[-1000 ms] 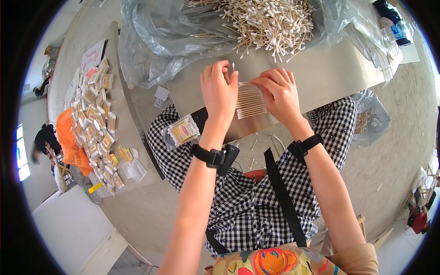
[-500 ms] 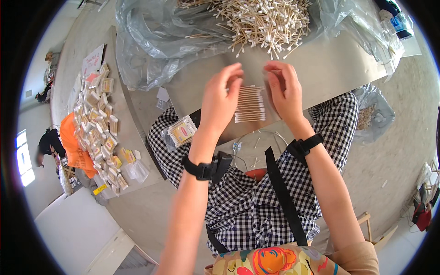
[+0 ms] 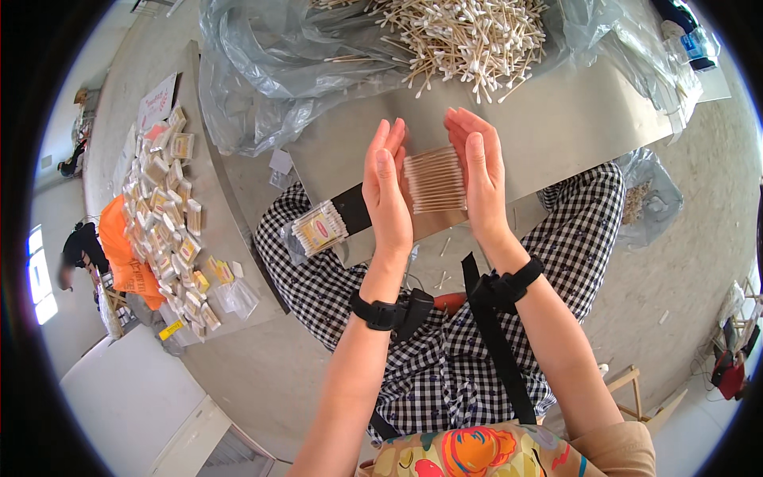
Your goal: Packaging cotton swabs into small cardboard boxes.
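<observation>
A flat row of cotton swabs [image 3: 435, 183] lies side by side on the metal tabletop [image 3: 350, 131] near its front edge. My left hand [image 3: 388, 187] stands on edge at the left ends of the row, its fingers stretched out. Along the right ends my right hand [image 3: 482, 176] faces it, fingers straight too, close against the cotton tips. Neither hand grips anything. A clear pack of cotton swabs [image 3: 319, 229] with a yellow label is by my left thigh, left of the hands.
A heap of loose swabs [image 3: 469, 44] rests on a clear plastic bag [image 3: 262, 79] at the far side. Many filled packs [image 3: 171, 207] cover the side table at left, beside an orange bag [image 3: 127, 254]. Another plastic bag [image 3: 656, 195] hangs at right.
Both hands have moved down beside the swab row, and their curled fingers have straightened. The swabs sit more evenly lined up, and a dark strip on the table's left edge shows more.
</observation>
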The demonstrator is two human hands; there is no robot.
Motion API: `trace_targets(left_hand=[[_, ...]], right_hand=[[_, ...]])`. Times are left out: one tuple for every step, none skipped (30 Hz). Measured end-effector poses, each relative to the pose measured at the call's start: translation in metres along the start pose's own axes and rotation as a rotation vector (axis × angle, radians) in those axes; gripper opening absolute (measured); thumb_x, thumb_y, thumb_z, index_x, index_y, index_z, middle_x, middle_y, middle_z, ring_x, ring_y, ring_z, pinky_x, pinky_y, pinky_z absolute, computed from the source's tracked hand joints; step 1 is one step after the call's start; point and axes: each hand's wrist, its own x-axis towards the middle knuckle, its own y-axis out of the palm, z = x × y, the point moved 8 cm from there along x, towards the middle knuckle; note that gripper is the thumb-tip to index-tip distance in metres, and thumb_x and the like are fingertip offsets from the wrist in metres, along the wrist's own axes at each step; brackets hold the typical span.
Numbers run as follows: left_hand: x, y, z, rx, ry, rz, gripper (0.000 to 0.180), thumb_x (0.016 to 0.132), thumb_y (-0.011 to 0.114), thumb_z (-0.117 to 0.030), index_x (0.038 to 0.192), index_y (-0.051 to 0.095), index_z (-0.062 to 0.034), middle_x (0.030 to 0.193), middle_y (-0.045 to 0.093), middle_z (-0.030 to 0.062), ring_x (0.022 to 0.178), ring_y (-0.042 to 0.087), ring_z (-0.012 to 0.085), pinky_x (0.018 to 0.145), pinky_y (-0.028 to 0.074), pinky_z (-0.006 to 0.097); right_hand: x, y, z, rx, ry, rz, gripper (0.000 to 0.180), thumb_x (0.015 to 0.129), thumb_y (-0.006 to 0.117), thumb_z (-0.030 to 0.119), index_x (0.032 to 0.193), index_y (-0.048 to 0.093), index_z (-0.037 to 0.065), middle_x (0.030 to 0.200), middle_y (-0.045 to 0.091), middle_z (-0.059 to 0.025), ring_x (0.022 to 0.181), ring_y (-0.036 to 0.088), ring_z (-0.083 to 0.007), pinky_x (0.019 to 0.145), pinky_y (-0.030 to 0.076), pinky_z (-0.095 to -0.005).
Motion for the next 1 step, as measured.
trace_targets(left_hand=[[-0.001,-0.0026,0.0001,0.012,-0.022,0.013,0.066,0.108,0.036,-0.047,0.153,0.031,0.0005,0.153,0.042,0.0189,0.144,0.036,0.0269,0.121,0.026,0.038]], right_hand=[[0.0006,-0.0002,0.0004,0.028,0.041,0.019,0.043,0.108,0.044,0.029,0.141,0.046,0.001,0.142,0.051,-0.0126,0.136,0.045,-0.0234,0.114,0.033,-0.0347]])
